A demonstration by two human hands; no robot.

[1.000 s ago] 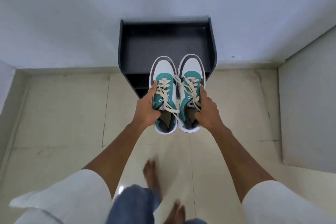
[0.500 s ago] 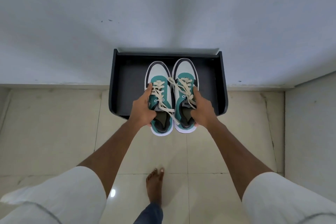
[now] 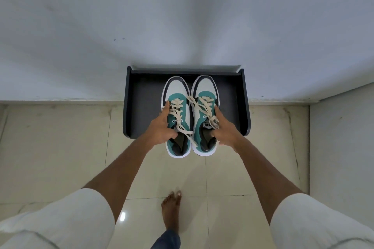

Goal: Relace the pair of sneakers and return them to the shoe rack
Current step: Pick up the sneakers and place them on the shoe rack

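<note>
Two teal and white sneakers with cream laces are held side by side over the black shoe rack (image 3: 241, 107). My left hand (image 3: 162, 127) grips the left sneaker (image 3: 176, 91) along its outer side, thumb at the collar. My right hand (image 3: 224, 129) grips the right sneaker (image 3: 204, 89) the same way. The toes point at the wall and lie above the rack's top shelf; the heels hang out past its front edge. Whether the soles touch the shelf I cannot tell. Loose lace ends cross between the two shoes.
The rack stands against a pale wall (image 3: 182, 16) on a beige tiled floor (image 3: 60, 147). A second wall (image 3: 344, 137) closes in on the right. My bare foot (image 3: 172, 210) stands on the tiles below the shoes.
I have stepped closer to the rack, and both hands have carried the sneakers forward from in front of it to above its top shelf.
</note>
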